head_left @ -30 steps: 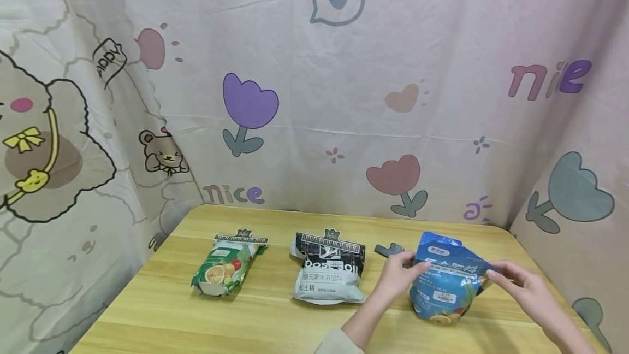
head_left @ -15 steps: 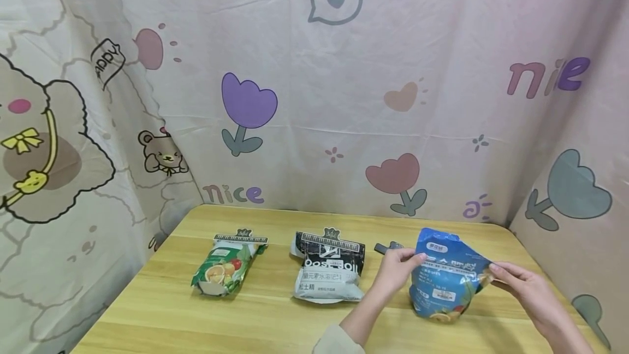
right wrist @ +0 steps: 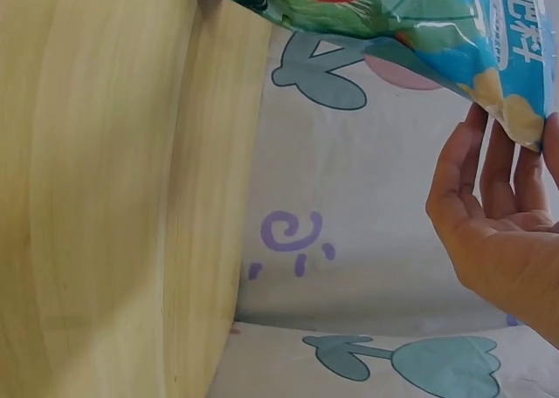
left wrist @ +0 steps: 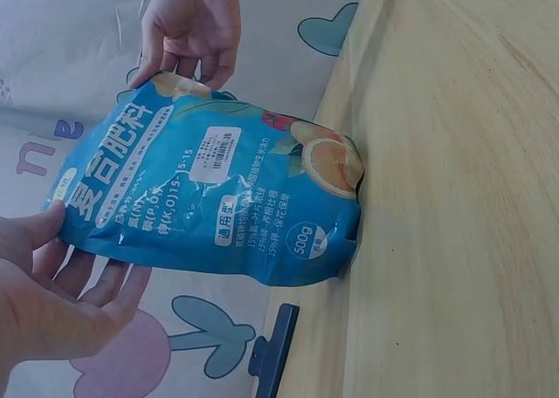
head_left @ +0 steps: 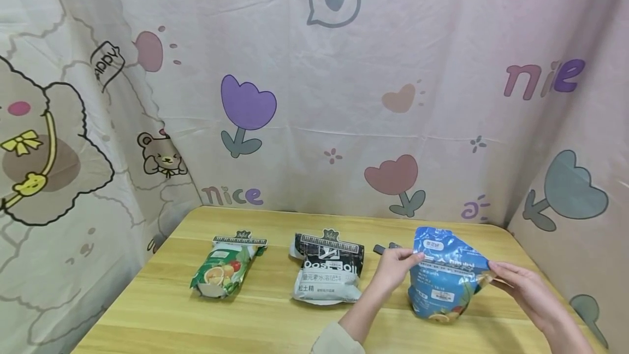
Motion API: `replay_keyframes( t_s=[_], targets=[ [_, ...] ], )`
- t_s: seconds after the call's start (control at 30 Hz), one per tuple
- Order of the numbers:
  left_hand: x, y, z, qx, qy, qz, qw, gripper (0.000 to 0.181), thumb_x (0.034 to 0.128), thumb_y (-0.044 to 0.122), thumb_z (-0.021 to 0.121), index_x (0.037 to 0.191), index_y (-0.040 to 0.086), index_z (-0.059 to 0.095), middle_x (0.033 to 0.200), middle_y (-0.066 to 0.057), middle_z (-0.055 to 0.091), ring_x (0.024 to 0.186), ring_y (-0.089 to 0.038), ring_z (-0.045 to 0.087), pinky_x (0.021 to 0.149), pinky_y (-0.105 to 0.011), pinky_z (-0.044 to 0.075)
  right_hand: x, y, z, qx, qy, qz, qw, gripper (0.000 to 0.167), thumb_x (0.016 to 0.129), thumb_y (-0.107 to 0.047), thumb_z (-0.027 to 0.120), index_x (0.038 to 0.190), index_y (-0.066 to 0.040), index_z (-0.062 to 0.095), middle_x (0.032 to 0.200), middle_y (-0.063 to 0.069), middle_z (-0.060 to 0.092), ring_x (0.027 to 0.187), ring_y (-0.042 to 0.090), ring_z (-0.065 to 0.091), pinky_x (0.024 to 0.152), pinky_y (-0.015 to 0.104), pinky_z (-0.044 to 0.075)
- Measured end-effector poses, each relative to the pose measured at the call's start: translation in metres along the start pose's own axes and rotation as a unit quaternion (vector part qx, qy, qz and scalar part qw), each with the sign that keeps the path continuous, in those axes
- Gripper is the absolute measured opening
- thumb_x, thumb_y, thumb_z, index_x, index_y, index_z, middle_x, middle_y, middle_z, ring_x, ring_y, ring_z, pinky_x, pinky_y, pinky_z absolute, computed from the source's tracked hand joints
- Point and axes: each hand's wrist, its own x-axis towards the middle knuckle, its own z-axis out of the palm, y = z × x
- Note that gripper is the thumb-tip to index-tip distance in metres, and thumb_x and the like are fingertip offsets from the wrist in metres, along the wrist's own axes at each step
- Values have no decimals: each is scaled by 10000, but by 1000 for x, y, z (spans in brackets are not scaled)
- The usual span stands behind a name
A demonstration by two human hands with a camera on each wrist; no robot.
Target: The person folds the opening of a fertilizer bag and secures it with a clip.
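Observation:
A blue fertilizer bag [head_left: 439, 283] printed with fruit stands upright on the right part of the table. My left hand [head_left: 395, 269] pinches its left edge, thumb on the front and fingers behind, as the left wrist view shows on the bag [left wrist: 218, 188]. At the opposite edge my right hand [head_left: 523, 288] pinches a pulled-out corner between thumb and fingers; the right wrist view shows this hand [right wrist: 493, 206] below the corner. The bag's top is folded or slanted down toward the right. Behind my left hand lies a dark clip [head_left: 385, 248], partly hidden.
A green bag [head_left: 223, 272] with a piano-key clip [head_left: 239, 241] on top lies at the left of the wooden table [head_left: 196, 326]. In the middle lies a black and white bag [head_left: 326, 283] with a similar clip [head_left: 330, 242]. A printed curtain [head_left: 304, 97] hangs behind.
The blue bag's top has straightened slightly, and its right corner is drawn out between the right fingers. The left hand has shifted slightly, covering more of the dark clip.

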Motion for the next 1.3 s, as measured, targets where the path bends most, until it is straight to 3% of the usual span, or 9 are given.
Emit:
replay_keyframes(
  t_s=[0.23,0.4,0.5,0.57,0.63,0.73,0.8,1.1,1.3],
  targets=[
    [-1,0,-2,331,15,374,9988,205,827,200,689,986,70,690,889,35,665,843,-81,594,777,-264,487,0,-4,6,-891,681,41,9937,229,969,-177,487,993,-134,710,917,-132,630,854,11,568,767,219,458],
    [-5,4,-4,1345,176,1294,9823,509,790,180,731,1255,133,530,1145,47,583,968,-90,564,792,-225,477,-7,-10,26,-2697,1930,-1173,9361,214,895,-168,619,1075,-58,656,957,-161,608,842,-71,519,725,129,405],
    [-8,8,-4,2649,397,2433,9322,632,775,196,745,1330,169,444,1310,33,453,1138,-107,467,892,-223,420,-8,-13,40,-3640,2390,-3051,8469,213,872,-169,648,1003,-2,666,977,-20,629,923,-34,484,764,73,366],
    [-8,10,-5,3604,506,3305,8708,622,775,209,746,1323,156,457,1356,13,417,1229,-117,385,970,-224,341,-7,-17,49,-4224,2328,-4038,7774,296,888,-278,621,945,6,677,972,44,629,961,28,481,855,89,329],
    [-8,12,-5,4331,447,3955,8087,561,779,226,742,1285,160,509,1354,17,434,1268,-121,341,1030,-232,246,-6,-18,54,-4602,2047,-4571,7330,441,908,-412,544,906,7,682,942,104,638,959,123,504,917,105,296],
    [-6,12,-5,5048,202,4375,7439,454,804,275,717,1226,188,573,1298,43,504,1272,-110,343,1069,-251,128,-5,-17,60,-5117,1732,-4481,7123,581,921,-536,404,912,-26,683,940,81,636,887,190,529,901,84,272],
    [-5,11,-5,5283,52,4364,7283,421,819,299,700,1212,199,588,1259,60,538,1239,-99,391,1069,-246,122,-4,-14,62,-5329,1611,-4282,7119,608,923,-556,357,930,-43,683,948,72,636,851,214,535,857,93,293],
    [1,8,-2,5081,-198,3378,7920,277,843,332,661,1116,285,645,1104,160,610,1004,9,543,841,-123,399,3,-7,64,-5337,1722,-3920,7292,119,800,-113,700,910,-72,685,890,38,640,789,195,526,722,284,377],
    [3,6,0,4727,-203,2961,8298,191,841,275,670,1032,284,680,1043,184,620,962,39,542,807,-115,410,7,-6,65,-5308,1761,-3762,7388,245,650,66,744,821,-96,675,774,-43,614,725,158,523,698,261,373]
  ],
)
